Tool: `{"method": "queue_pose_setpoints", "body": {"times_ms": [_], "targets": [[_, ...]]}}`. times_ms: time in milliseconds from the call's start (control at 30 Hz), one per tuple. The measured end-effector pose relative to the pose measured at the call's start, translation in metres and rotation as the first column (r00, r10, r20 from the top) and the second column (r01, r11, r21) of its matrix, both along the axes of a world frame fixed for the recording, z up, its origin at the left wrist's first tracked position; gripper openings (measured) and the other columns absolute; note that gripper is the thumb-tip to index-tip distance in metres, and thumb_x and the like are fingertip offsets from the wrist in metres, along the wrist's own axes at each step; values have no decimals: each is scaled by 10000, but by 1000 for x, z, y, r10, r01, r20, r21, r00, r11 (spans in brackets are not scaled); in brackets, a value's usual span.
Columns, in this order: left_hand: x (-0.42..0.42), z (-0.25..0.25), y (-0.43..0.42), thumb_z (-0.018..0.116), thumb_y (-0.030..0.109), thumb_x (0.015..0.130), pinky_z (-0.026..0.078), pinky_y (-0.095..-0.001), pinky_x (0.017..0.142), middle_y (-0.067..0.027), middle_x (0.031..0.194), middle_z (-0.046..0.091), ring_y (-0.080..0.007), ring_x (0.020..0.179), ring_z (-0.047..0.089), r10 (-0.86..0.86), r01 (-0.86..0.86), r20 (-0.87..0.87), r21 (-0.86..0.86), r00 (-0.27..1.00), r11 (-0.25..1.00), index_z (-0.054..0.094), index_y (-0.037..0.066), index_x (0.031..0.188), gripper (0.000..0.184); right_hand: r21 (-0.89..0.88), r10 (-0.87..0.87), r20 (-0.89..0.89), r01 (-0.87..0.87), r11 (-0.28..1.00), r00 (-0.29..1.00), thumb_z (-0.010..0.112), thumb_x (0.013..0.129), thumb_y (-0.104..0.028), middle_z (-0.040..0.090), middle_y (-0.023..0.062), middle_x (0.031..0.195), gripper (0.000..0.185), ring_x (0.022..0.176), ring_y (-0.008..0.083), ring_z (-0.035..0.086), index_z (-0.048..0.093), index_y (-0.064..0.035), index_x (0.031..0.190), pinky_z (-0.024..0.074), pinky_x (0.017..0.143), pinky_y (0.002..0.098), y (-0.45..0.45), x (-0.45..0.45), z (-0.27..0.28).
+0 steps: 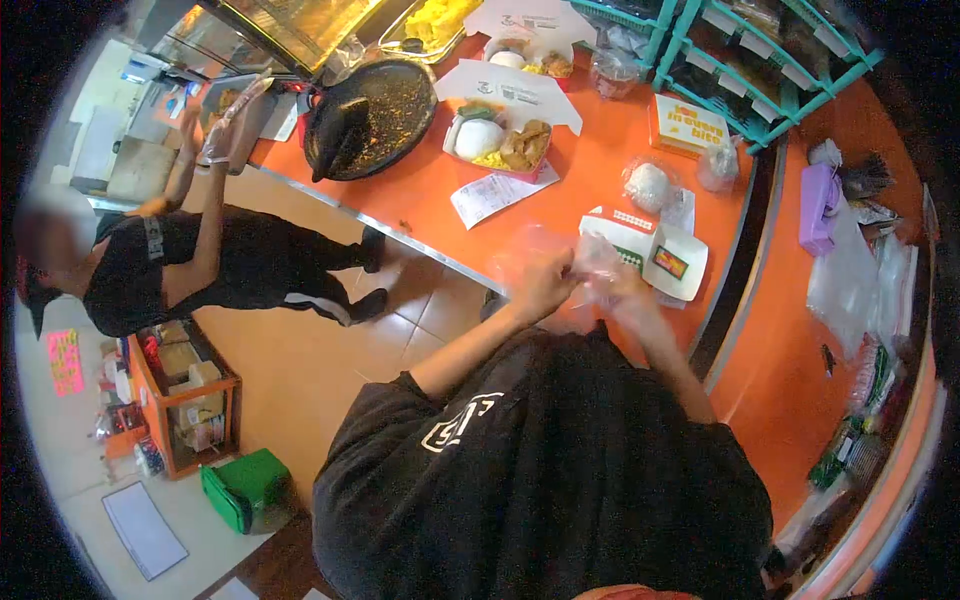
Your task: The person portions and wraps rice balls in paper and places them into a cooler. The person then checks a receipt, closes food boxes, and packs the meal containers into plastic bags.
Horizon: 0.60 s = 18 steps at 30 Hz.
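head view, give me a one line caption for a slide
Both hands hold crumpled clear plastic at an orange counter, with open food boxes and a dark bowl beyond.

The bag point(598, 254) at centre is crinkled, glossy, clear plastic; the orange countertop point(590, 170), smooth. Upper centre-left, the mortar point(388, 67) looks rough, stone-like; the lower T-shirt point(600, 450), matt cloth.

A takeaway food shop: orange counter point(590, 150), boxed meals point(500, 145), mortar point(428, 97), printed receipt point(503, 198).
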<state>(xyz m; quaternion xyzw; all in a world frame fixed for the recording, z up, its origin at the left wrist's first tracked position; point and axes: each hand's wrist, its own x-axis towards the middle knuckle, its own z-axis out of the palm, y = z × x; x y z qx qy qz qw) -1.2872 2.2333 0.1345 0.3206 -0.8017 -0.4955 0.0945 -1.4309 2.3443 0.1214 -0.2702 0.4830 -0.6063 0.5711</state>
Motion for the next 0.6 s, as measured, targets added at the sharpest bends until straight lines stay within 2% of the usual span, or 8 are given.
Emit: {"method": "queue_pose_setpoints", "body": {"times_ms": [67, 200, 267, 300, 367, 400, 500, 600], "targets": [[16, -36, -24, 617, 81, 678, 407, -304, 491, -93, 687, 579, -155, 583, 544, -40, -92, -250, -496, 967, 863, 551, 3, 805, 163, 15, -221, 213, 223, 975, 952, 587, 657, 43, 538, 30, 728, 259, 617, 123, 503, 547, 9, 912, 428, 575, 211, 9, -22, 23], [35, -33, -72, 564, 37, 681, 446, -321, 561, -131, 741, 592, -184, 655, 574, 86, -132, -114, -497, 990, 857, 553, 3, 840, 164, -157, -340, 237, 381, 911, 910, 568, 711, -23, 548, 24, 710, 109, 579, 158, 519, 575, -20, 820, 418, 521, 243, 14, -45, 83], [35, -34, -87, 498, 64, 736, 452, -317, 579, -116, 716, 566, -180, 648, 560, 176, -198, -249, -64, 952, 978, 521, 16, 856, 132, -161, -483, -259, 456, 875, 836, 541, 740, -54, 541, 24, 687, 35, 574, 166, 519, 556, -26, 752, 410, 507, 268, -19, -25, 77], [32, -29, -85, 443, 41, 732, 455, -304, 631, -115, 746, 579, -187, 682, 559, 315, -112, -233, 614, 920, 782, 540, -8, 873, 178, -198, -494, -679, 512, 836, 543, 514, 769, -85, 534, 23, 665, 102, 569, 175, 519, 538, -31, 685, 403, 494, 293, -38, -19, 65], [25, 35, -67, 443, 42, 721, 454, -294, 644, -111, 744, 576, -188, 692, 557, 401, 33, -312, 822, 861, 568, 542, -18, 854, 177, -53, 5, -989, 390, 919, -145, 508, 780, -123, 526, 71, 637, 161, 574, 199, 516, 501, -11, 664, 400, 505, 332, -75, -37, 0], [27, 52, -62, 442, 44, 710, 452, -284, 658, -107, 742, 574, -189, 702, 555, 509, 207, -345, 928, 789, 309, 543, -29, 834, 176, -51, 9, -990, 406, 913, -144, 508, 780, -123, 526, 71, 637, 161, 574, 199, 516, 501, -11, 664, 400, 505, 332, -84, -55, -16], [74, 34, -82, 444, 64, 709, 434, -299, 738, -94, 777, 574, -209, 720, 552, -147, 514, -522, 681, 840, 521, 530, -46, 868, 212, -352, -224, -925, 472, 809, -306, 539, 720, -163, 546, 155, 687, 168, 614, 316, 520, 541, 5, 717, 401, 539, 394, -84, -132, -36], [107, 9, -97, 441, 100, 730, 380, -325, 843, -122, 988, 493, -221, 909, 498, -166, 429, -408, 725, 898, 539, 361, -25, 1143, 438, -417, -201, -866, 440, 795, -458, 538, 693, -162, 548, 163, 699, 161, 616, 337, 522, 551, -1, 697, 407, 550, 414, -88, -154, 14]]}}
